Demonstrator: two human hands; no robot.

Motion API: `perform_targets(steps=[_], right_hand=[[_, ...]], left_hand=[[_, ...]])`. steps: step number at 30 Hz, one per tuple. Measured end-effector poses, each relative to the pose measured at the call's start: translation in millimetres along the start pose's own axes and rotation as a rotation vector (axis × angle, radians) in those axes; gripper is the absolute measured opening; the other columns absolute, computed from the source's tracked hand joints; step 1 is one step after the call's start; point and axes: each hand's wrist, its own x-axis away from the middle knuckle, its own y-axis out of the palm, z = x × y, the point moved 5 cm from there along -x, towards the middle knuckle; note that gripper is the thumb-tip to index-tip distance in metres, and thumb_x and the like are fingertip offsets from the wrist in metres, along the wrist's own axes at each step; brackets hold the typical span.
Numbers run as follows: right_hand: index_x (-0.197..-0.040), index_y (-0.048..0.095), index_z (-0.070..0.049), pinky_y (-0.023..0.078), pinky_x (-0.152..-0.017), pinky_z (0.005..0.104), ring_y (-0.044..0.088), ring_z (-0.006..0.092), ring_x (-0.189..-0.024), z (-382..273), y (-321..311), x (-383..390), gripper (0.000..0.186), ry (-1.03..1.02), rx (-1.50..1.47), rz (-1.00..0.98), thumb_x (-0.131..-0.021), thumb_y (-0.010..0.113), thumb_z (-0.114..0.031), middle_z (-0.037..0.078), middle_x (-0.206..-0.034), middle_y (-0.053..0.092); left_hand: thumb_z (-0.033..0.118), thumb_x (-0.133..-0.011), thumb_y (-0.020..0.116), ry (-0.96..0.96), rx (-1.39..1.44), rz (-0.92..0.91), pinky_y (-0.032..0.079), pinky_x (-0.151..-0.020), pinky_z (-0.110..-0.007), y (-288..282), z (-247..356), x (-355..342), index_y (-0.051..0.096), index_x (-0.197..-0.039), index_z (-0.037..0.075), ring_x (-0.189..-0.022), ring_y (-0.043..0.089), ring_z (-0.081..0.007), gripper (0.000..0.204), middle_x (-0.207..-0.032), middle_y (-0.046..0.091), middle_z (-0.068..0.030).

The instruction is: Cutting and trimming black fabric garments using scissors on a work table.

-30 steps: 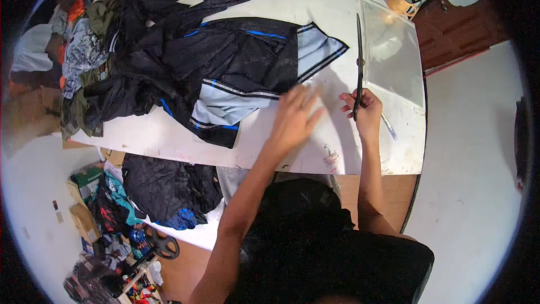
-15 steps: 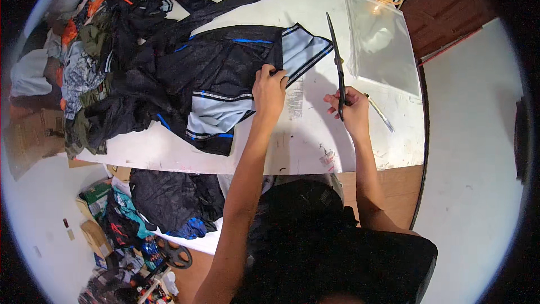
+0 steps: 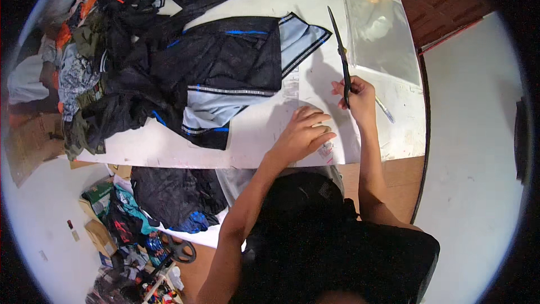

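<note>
One black garment (image 3: 230, 50), pale-blue reverse showing at two folds, lies creased on the left of the surface (image 3: 253, 141). Left hand (image 3: 305, 131), to its right near the front edge: fingers loosely curled, nothing visible in them. Right hand (image 3: 358, 97): gripping black scissors (image 3: 345, 73), blades pointing away, clear of the cloth. Judgement: smooth creases using the free hand; keep tips off fabric. Rightmost: clear plastic sheet (image 3: 379, 34).
</note>
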Motion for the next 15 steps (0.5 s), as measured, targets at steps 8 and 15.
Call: perform_targets(steps=[8, 15], right_hand=[[-0.077, 0.061, 0.001, 0.037, -0.038, 0.0204, 0.049, 0.0083, -0.043, -5.8, -4.4, 4.2, 0.015, 0.031, 0.066, 0.025, -0.078, 0.069, -0.011, 0.008, -0.062, 0.06], [-0.078, 0.061, 0.001, 0.038, -0.039, 0.0206, 0.049, 0.0078, -0.043, -13.4, -22.8, 3.9, 0.018, 0.007, 0.109, 0.051, -0.078, 0.07, -0.014, 0.006, -0.061, 0.059]], left_hand=[[0.039, -0.083, 0.056, -0.249, -0.544, 0.072, 0.02, -0.106, -0.048, -20.3, -48.3, -4.0, 0.041, -0.126, -0.006, -0.126, 0.033, -0.0381, 0.064, -0.133, 0.036, -0.025], [0.039, -0.086, 0.053, 0.083, -0.001, -0.157, 0.022, -0.106, -0.044, 70.7, 11.4, -24.7, 0.043, -0.123, -0.007, -0.126, 0.033, -0.0371, 0.061, -0.131, 0.039, -0.0244]])
